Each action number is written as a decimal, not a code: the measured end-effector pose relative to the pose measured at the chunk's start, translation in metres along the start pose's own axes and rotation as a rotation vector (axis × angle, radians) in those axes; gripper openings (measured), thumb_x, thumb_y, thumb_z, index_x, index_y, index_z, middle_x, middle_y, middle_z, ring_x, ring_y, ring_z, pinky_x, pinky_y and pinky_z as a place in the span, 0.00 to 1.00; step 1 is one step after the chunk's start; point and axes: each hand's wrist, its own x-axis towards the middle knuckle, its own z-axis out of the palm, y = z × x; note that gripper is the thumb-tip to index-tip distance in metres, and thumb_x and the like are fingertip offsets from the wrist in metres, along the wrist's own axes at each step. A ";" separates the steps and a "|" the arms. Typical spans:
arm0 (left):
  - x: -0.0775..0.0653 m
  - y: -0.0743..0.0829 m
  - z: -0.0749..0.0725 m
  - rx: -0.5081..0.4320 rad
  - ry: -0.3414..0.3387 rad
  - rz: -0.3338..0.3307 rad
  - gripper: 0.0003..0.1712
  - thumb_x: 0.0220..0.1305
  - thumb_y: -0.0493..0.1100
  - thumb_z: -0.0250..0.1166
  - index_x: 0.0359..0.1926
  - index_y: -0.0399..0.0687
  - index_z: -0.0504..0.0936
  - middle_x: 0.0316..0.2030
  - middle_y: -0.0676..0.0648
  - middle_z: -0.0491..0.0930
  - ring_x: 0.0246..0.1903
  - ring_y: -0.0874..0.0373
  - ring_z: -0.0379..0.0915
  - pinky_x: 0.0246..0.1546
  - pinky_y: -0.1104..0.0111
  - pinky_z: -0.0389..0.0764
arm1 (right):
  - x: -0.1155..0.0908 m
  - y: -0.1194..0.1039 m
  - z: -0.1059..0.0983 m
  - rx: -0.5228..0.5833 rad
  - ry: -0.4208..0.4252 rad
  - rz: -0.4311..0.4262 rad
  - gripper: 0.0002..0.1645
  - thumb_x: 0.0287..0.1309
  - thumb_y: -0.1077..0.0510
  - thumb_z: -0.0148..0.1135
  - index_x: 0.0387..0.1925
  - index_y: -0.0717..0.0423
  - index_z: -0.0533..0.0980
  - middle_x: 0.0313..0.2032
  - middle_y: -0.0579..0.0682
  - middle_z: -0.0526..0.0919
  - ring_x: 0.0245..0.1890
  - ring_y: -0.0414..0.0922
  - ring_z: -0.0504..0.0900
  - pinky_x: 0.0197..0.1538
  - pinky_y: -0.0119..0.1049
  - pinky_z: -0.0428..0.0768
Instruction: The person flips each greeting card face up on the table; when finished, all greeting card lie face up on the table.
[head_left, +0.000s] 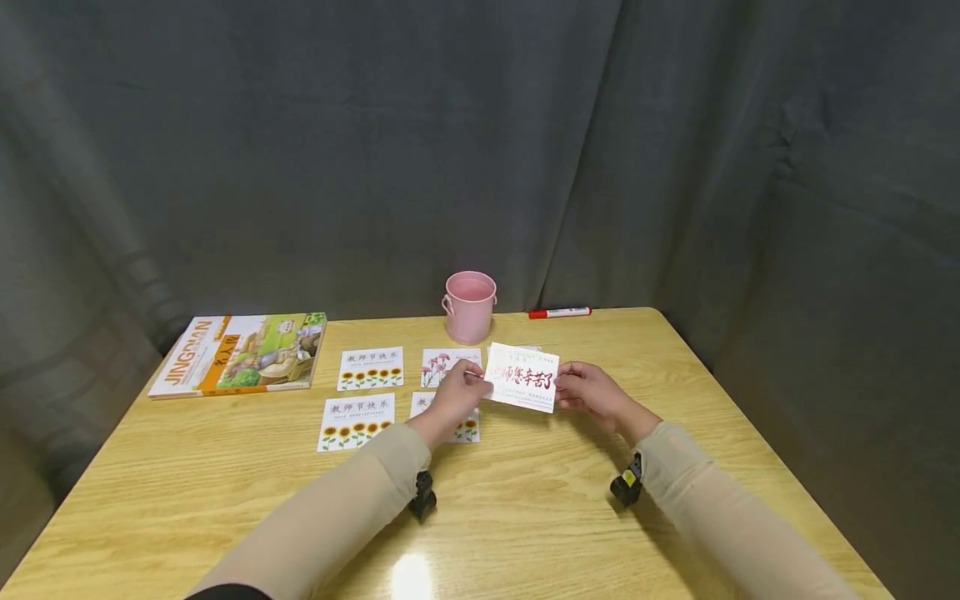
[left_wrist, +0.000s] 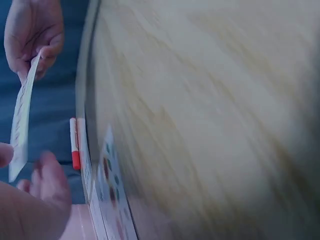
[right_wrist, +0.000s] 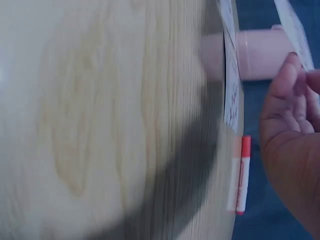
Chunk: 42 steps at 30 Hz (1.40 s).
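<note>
Both hands hold one white greeting card (head_left: pixel 525 377) with large red Chinese writing, raised above the table and tilted. My left hand (head_left: pixel 456 393) pinches its left edge, and my right hand (head_left: pixel 596 395) grips the right edge. In the left wrist view the card (left_wrist: pixel 21 125) appears nearly edge-on, spanning from one hand to the other. The right wrist view catches the right fingers at the card's border. Beneath and beside the left hand lie a pink-flower card (head_left: pixel 437 367) and a partly covered sunflower card (head_left: pixel 468 430). Another card (head_left: pixel 534 347) is mostly hidden behind the held one.
Two sunflower cards (head_left: pixel 371 360) lie to the left of the hands. Farther left is a stack of books (head_left: pixel 247 354). A pink bucket (head_left: pixel 470 312) stands near the back edge, with a red-and-white marker (head_left: pixel 560 313) to its right. A grey curtain (head_left: pixel 337 167) hangs behind the table.
</note>
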 end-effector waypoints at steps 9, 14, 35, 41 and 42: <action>-0.013 0.003 0.002 0.714 -0.311 0.292 0.28 0.65 0.39 0.61 0.63 0.30 0.71 0.56 0.34 0.75 0.57 0.40 0.73 0.61 0.48 0.74 | 0.004 0.016 -0.011 -0.199 -0.029 0.084 0.07 0.71 0.67 0.51 0.42 0.70 0.73 0.30 0.50 0.77 0.29 0.41 0.76 0.33 0.30 0.80; -0.018 0.002 0.014 0.994 -0.404 0.364 0.26 0.66 0.45 0.61 0.62 0.37 0.79 0.57 0.40 0.78 0.58 0.45 0.73 0.59 0.50 0.76 | 0.004 0.021 -0.007 -0.319 0.002 0.104 0.06 0.67 0.66 0.55 0.36 0.67 0.77 0.29 0.50 0.78 0.29 0.42 0.76 0.33 0.32 0.79; -0.026 0.011 0.023 1.184 -0.484 0.292 0.15 0.66 0.47 0.65 0.48 0.46 0.87 0.52 0.49 0.79 0.57 0.53 0.75 0.65 0.48 0.71 | 0.009 0.017 0.004 -0.737 0.073 0.064 0.24 0.56 0.56 0.76 0.44 0.62 0.70 0.34 0.54 0.74 0.35 0.50 0.71 0.37 0.39 0.69; -0.025 0.008 0.014 1.059 -0.430 0.326 0.25 0.69 0.48 0.61 0.62 0.40 0.79 0.60 0.42 0.76 0.61 0.47 0.72 0.64 0.49 0.72 | 0.006 0.020 0.008 -0.669 0.090 0.051 0.27 0.62 0.54 0.70 0.53 0.66 0.69 0.44 0.62 0.78 0.39 0.53 0.74 0.41 0.42 0.74; -0.025 0.009 0.009 1.017 -0.417 0.341 0.27 0.70 0.48 0.61 0.65 0.37 0.77 0.61 0.40 0.75 0.62 0.45 0.71 0.65 0.49 0.71 | 0.004 0.021 0.008 -0.658 0.101 0.045 0.27 0.63 0.54 0.68 0.54 0.66 0.69 0.44 0.63 0.78 0.37 0.52 0.75 0.40 0.42 0.74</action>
